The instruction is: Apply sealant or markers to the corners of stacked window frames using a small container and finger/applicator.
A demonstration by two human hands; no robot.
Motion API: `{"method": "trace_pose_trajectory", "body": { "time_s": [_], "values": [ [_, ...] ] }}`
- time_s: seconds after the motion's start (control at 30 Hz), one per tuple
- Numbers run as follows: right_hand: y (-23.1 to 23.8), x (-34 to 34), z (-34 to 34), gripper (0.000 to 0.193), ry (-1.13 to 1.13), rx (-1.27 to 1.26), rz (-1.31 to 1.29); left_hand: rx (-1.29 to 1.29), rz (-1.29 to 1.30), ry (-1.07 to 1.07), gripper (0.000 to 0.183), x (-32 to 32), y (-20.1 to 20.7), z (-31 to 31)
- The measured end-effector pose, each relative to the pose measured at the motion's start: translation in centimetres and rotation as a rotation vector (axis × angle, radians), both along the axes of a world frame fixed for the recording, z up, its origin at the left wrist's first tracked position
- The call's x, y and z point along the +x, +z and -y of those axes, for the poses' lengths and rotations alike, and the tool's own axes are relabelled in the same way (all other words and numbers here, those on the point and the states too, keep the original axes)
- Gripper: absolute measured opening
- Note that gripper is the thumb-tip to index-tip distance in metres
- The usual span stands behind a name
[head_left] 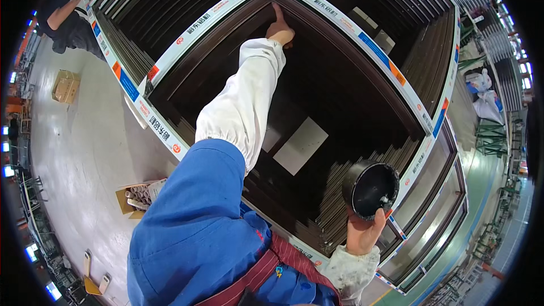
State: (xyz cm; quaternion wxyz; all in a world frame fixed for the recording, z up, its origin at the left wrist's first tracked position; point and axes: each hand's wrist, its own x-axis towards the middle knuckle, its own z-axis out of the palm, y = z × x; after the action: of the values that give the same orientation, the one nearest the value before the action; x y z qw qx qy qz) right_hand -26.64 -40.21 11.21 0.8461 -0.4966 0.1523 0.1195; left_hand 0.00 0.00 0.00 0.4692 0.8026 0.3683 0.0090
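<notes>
My left hand (281,33) reaches to the far inner corner of a dark brown window frame (218,20). Its index finger is stretched out and touches that corner; the other fingers look curled, and I see nothing held. White tape with blue and orange patches covers the frame's outer edges. At the lower right, my right hand (362,237) grips a round black cup (371,190) from below, with the thumb at its rim. The cup's mouth is tilted toward me, and a whitish smear lies inside. A white rectangular sheet (301,146) shows deep within the frame opening.
More taped frames are stacked beyond and at the right. An open carton of tubes (139,198) and a closed carton (66,86) stand on the floor at left. Another person (71,20) works at the far left. White bags (487,105) lie at the right.
</notes>
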Motion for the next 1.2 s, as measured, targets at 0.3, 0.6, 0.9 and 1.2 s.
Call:
{"method": "trace_pose_trajectory", "body": {
  "time_s": [0.3,0.6,0.9,1.2],
  "values": [
    [-0.8,0.9,-0.3,0.06,0.0,0.02,0.001,0.367,-0.069,-0.079,0.099,0.7,-2.2,-1.9],
    [-0.8,0.8,0.0,0.058,-0.023,0.037,0.0,0.503,-0.296,-0.045,0.098,-1.4,-1.0,-0.1],
    [-1.0,0.9,-0.1,0.059,-0.035,0.037,0.008,0.422,-0.205,-0.062,0.1,1.0,-1.0,-1.2],
    [-0.9,1.0,-0.3,0.059,-0.038,-0.001,0.014,0.372,-0.293,-0.051,0.094,-0.9,0.8,0.3]
  ]
}}
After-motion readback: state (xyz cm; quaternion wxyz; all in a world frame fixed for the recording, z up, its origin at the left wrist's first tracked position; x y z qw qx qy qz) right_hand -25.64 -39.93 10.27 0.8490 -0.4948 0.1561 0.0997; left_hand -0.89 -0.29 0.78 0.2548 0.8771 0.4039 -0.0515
